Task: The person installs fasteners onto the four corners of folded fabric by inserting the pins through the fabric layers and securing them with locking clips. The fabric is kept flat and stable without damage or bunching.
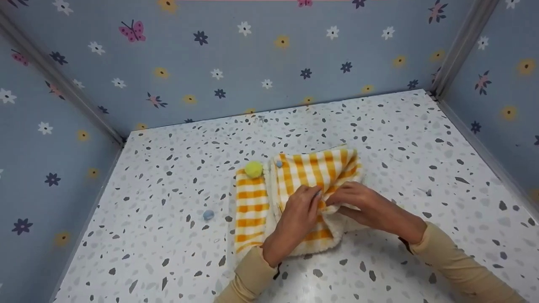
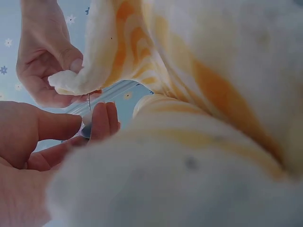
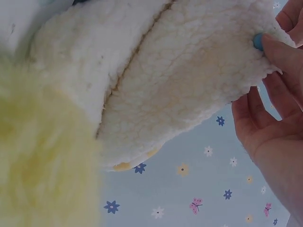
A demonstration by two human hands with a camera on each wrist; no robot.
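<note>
A yellow-and-white checked cloth (image 1: 301, 168) with a woolly cream lining (image 3: 189, 71) lies bunched on the table. Over its middle, my left hand (image 1: 297, 212) pinches a small pin with a dark blue head (image 2: 86, 131) between thumb and fingers; its thin metal shaft points up to the cloth's edge. My right hand (image 1: 364, 204) grips that raised edge, thumb on one side and fingers on the other. In the right wrist view a round blue button (image 3: 258, 41) shows against the lining beside the thumb. Most of the fold between the hands is hidden in the head view.
A yellow pom-pom (image 1: 253, 169) sits at the cloth's upper left, near a small blue button (image 1: 278, 163). Another blue piece (image 1: 208, 215) lies on the speckled table (image 1: 160, 248) to the left. A small grey pin-like piece (image 1: 428, 192) lies at right. Flowered panels (image 1: 261, 54) enclose the table.
</note>
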